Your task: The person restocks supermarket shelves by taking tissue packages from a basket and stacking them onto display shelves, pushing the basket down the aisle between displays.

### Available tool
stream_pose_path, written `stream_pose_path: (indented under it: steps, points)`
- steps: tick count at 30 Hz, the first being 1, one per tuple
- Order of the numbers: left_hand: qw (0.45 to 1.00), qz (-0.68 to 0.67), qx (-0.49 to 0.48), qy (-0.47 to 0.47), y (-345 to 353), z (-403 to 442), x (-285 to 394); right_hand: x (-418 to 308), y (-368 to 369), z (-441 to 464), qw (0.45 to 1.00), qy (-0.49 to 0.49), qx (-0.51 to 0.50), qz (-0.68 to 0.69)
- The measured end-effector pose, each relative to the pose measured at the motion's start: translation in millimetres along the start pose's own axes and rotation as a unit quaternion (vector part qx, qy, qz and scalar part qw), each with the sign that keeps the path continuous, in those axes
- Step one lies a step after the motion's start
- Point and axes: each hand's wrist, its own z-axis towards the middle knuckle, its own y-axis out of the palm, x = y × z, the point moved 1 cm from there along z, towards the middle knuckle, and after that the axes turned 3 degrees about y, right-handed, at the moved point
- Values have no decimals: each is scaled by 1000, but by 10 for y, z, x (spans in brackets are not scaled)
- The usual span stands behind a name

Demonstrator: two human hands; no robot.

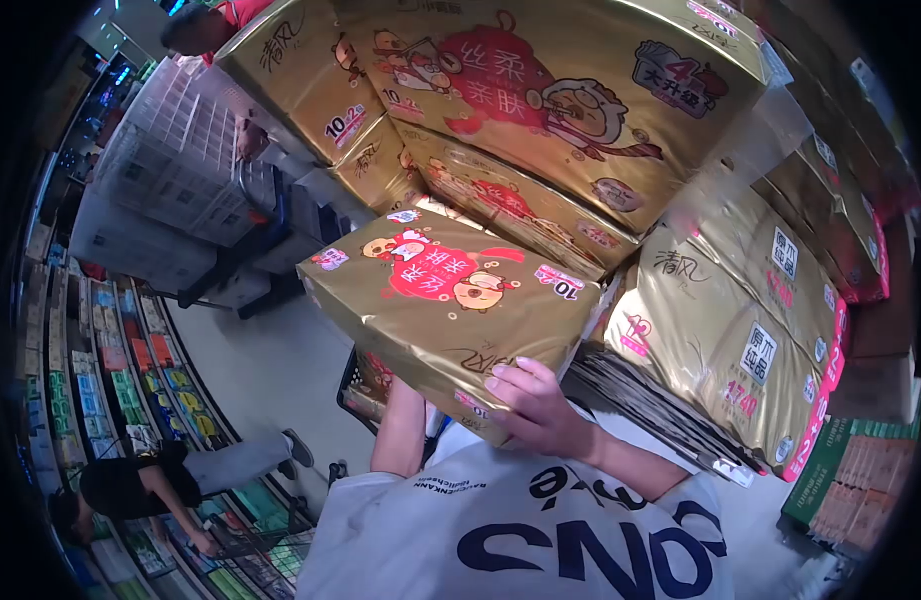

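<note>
A gold tissue multipack (451, 265) with a red cartoon print is in front of my chest, tilted. My right hand (533, 402) is closed over its near right corner, fingers on the top face and wrist bent against the side. My left forearm (401, 432) reaches up under the pack's near side; the left hand and its fingers are hidden behind it. Just beyond, a larger gold tissue pack (541, 100) rests on a stack of similar packs (511, 195). More gold packs (721, 320) lie to the right, beside dark flattened sheets (651, 400).
To the left stand a white crate (186, 125) and a blue-edged cart (256, 225). A person in black (146, 480) is at the lower left with a wire trolley (266, 555), beside shelves of colourful packets (111, 370). A person in red (206, 30) is at the upper left. Green cartons (851, 480) are at the right.
</note>
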Motion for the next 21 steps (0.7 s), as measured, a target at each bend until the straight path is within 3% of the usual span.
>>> stream_pose_path:
  steps: [1, 7, 9, 10, 11, 13, 15, 17, 21]
  points:
    - [1000, -2, -7, -4, -2, -50, -83, -54, -43, 115, 999, -39, -9, 11]
    - [999, -25, -40, -15, -436, -472, -36, -254, -318, 773, 989, -67, 8, 128]
    - [998, -34, -46, -6, -621, -646, 32, -272, -409, 979, 956, 25, 77, 281]
    - [998, -39, -48, -2, -694, -711, 56, -215, -363, 1000, 953, -6, 95, 288]
    - [998, -45, -50, 3, -741, -732, 74, -179, -454, 1048, 950, -7, 59, 305]
    - [997, -53, -54, 6, -744, -704, 139, -154, -453, 1091, 928, 18, 85, 361]
    - [997, -60, -57, 6, -694, -493, 258, -52, -518, 1120, 892, 99, 86, 432]
    - [996, -67, -60, 7, -648, -401, 250, 26, -534, 1164, 887, 139, 97, 429]
    - [995, -79, -57, 3, -915, -588, 343, 107, -502, 1378, 826, 285, 126, 469]
